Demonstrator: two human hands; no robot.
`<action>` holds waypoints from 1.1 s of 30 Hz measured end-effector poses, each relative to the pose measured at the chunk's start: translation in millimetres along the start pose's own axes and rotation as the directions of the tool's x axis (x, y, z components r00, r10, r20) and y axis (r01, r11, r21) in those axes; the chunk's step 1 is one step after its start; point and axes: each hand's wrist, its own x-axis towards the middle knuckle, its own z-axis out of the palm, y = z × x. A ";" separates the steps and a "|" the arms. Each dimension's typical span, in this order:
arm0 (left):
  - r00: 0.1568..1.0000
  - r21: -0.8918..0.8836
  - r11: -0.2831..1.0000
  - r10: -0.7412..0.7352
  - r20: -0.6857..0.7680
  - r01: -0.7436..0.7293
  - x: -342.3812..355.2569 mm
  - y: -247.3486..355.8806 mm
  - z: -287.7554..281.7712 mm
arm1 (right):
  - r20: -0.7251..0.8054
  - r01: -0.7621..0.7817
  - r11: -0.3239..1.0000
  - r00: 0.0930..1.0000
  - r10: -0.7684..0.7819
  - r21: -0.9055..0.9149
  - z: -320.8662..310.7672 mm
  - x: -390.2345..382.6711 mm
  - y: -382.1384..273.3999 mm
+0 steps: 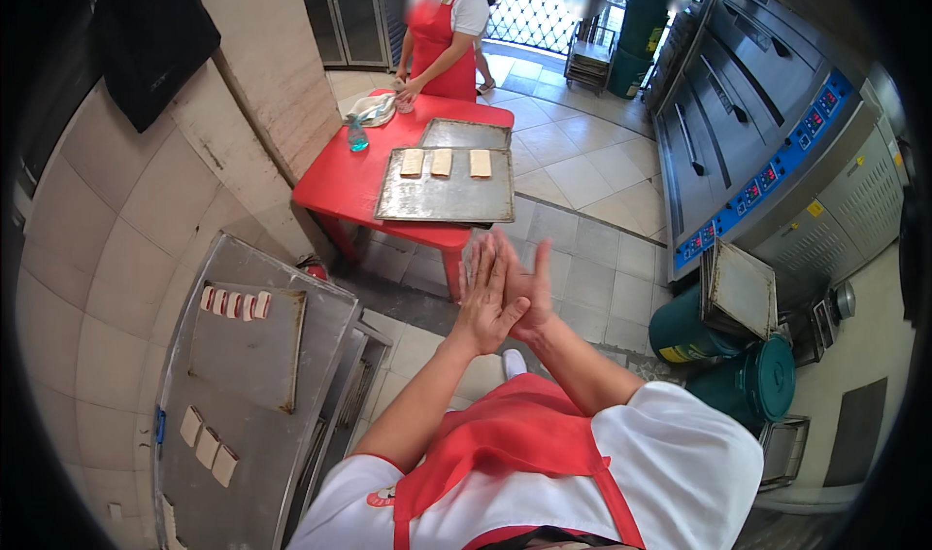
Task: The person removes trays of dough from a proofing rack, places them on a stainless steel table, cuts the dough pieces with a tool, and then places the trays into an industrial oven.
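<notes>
A red bench (335, 176) stands on a tiled floor (587, 181), bearing a metal tray (442, 196) with three pale dough pieces (442, 163) toward its far side. Nearer the viewer than the red bench, the left hand (482, 307) and right hand (530, 293) press together, flat, fingers extended. Left of the red bench and nearer, a steel bench (257, 463) carries more pieces (208, 447). A deck oven (723, 113) stands right of the red bench; a co-worker (451, 40) in a red apron stands behind it.

The hands (483, 309) touch each other near a red table (335, 181) bearing a metal tray (442, 196).
</notes>
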 end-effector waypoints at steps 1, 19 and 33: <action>0.990 -0.092 0.992 -0.074 0.123 0.085 10.0 -8.5 17.9 | 0.072 -0.050 0.983 0.995 0.063 -0.176 -4.2 9.5 -39.8; 0.985 -0.134 0.989 -0.039 0.167 0.062 327.6 183.6 338.9 | 0.291 0.323 0.462 0.946 -0.140 -0.826 58.8 112.8 -443.3; 0.914 -0.691 0.694 0.119 0.387 0.202 508.2 173.8 480.2 | 0.341 0.374 0.102 0.908 -0.241 -0.922 85.4 200.1 -571.4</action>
